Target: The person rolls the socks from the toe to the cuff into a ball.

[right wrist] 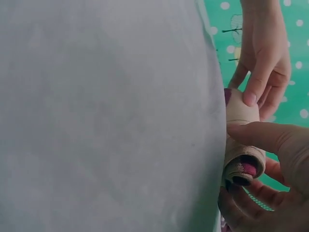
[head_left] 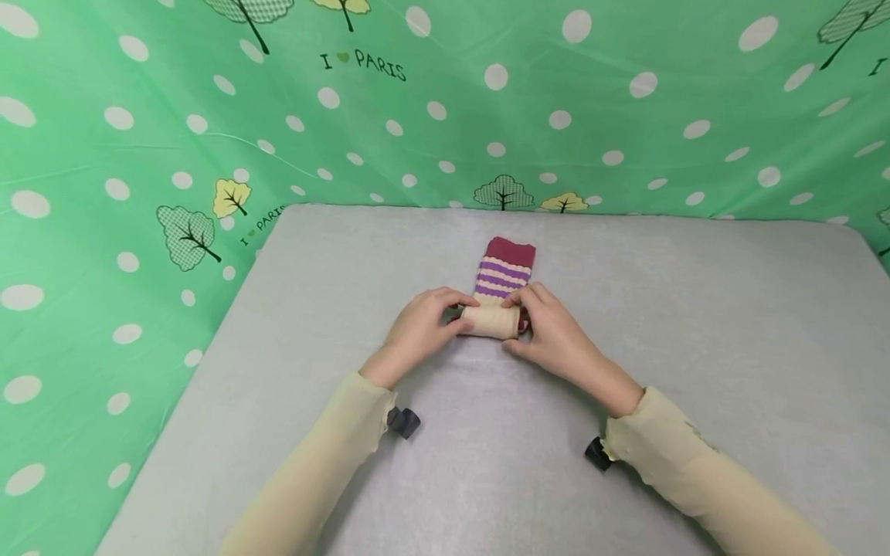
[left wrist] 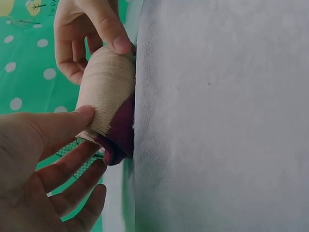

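A sock [head_left: 502, 279] lies on the grey table [head_left: 695, 324], cream with purple stripes and a maroon cuff pointing away. Its near end is rolled into a cream tube [head_left: 490, 321] [left wrist: 107, 92] [right wrist: 239, 126]. My left hand [head_left: 426, 327] [left wrist: 46, 159] holds the roll's left end between thumb and fingers. My right hand [head_left: 548, 330] [right wrist: 270, 159] grips the right end the same way. The roll's open end shows maroon fabric inside in the right wrist view.
Green polka-dot cloth [head_left: 139, 154] with tree prints hangs behind and to the left of the table. The table's left edge [head_left: 202, 378] slants toward me. Small black wrist cameras [head_left: 403, 422] sit at both cream sleeves.
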A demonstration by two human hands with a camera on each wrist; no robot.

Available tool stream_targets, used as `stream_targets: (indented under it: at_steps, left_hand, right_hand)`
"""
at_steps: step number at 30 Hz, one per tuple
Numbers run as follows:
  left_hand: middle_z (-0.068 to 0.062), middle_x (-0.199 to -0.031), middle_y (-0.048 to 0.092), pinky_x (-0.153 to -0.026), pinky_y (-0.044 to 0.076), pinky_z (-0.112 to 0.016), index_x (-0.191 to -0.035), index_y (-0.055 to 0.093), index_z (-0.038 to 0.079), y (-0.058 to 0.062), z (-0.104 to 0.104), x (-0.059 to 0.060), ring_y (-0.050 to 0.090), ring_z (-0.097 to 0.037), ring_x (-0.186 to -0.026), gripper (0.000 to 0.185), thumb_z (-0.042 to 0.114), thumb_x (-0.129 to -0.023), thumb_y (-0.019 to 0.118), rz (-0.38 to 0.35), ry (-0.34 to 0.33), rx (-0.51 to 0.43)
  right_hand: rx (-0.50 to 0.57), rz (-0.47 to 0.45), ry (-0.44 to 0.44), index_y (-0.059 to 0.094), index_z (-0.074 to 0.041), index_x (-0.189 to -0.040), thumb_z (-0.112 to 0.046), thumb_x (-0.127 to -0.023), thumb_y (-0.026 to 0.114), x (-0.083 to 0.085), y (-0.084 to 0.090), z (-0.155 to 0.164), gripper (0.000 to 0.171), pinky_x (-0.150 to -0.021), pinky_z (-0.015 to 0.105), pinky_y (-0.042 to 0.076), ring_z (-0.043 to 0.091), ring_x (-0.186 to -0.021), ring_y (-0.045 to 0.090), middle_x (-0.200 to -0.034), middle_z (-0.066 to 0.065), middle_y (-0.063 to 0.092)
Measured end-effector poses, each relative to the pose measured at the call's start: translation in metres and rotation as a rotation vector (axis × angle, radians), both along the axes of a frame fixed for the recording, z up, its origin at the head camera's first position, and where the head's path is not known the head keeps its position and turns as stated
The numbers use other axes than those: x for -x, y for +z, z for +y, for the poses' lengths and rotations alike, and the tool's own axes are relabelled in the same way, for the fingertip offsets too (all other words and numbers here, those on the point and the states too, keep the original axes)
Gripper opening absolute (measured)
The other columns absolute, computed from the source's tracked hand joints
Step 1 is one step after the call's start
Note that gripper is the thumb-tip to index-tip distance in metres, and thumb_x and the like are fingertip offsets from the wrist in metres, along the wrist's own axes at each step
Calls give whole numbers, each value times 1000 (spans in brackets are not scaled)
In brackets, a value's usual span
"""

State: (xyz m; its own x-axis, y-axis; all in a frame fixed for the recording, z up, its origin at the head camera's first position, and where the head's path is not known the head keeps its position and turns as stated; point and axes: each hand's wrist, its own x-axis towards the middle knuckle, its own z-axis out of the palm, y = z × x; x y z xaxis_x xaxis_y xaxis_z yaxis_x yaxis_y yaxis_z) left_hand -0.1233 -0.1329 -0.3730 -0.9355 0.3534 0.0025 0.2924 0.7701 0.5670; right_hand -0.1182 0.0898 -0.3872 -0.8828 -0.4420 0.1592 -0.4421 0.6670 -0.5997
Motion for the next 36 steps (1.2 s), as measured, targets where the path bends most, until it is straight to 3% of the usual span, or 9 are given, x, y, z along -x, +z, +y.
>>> stream_targets:
  at_steps: [6, 11, 20, 23, 27, 30, 36]
  left_hand:
    - [-5, -126, 70, -106, 48, -40, -121, 70, 15, 1, 2, 2, 64, -22, -118, 30, 23, -92, 72, -7, 20, -18]
    - [-8, -121, 71, -96, 54, -38, -120, 69, 11, 1, 3, 2, 70, -22, -105, 28, 19, -93, 71, -49, 37, -105]
    - [-8, -112, 74, -69, 56, -26, -115, 71, 11, 1, 2, -3, 69, -15, -79, 21, 12, -103, 54, -130, 11, -175]
    - [-7, -115, 73, -79, 56, -30, -116, 70, 11, 1, 2, -5, 67, -15, -89, 21, 16, -103, 53, -106, -45, -157]
    - [-5, -125, 66, -100, 51, -38, -124, 65, 13, -2, 3, -7, 61, -19, -112, 33, 26, -94, 70, -65, -154, -114]
    - [-4, -128, 60, -105, 48, -40, -128, 61, 15, -3, 5, -8, 57, -20, -116, 46, 25, -87, 78, -48, -195, -82]
    - [-5, -127, 49, -100, 50, -39, -130, 59, 18, -4, 10, -8, 57, -21, -110, 48, 18, -86, 79, -3, -194, -14]
  right_hand:
    - [-27, 50, 3, 60, -2, -112, -10, -74, 87, 4, 2, -1, 46, -87, 43, 54, 26, -98, 61, -110, 13, 65]
    - [1, 45, 9, 65, -4, -110, -14, -78, 84, 6, 2, 4, 38, -84, 42, 54, 25, -95, 63, -107, 11, 71]
    - [125, -124, 42, 67, -8, -106, -11, -80, 81, 3, -1, 18, 31, -67, 26, 48, 17, -78, 55, -92, 6, 68]
    - [146, -192, 47, 67, -7, -107, -11, -80, 81, 2, -1, 20, 31, -62, 22, 45, 16, -74, 53, -86, 6, 64]
    - [141, -260, 31, 67, -6, -110, -13, -83, 79, 4, -2, 22, 31, -64, 23, 45, 18, -77, 53, -89, 7, 64]
    - [124, -273, 10, 68, -5, -111, -16, -84, 78, 6, -2, 22, 31, -74, 29, 46, 21, -87, 54, -98, 9, 67]
    - [109, -233, -21, 69, -3, -111, -19, -84, 78, 7, -3, 23, 32, -86, 36, 45, 27, -100, 56, -109, 12, 67]
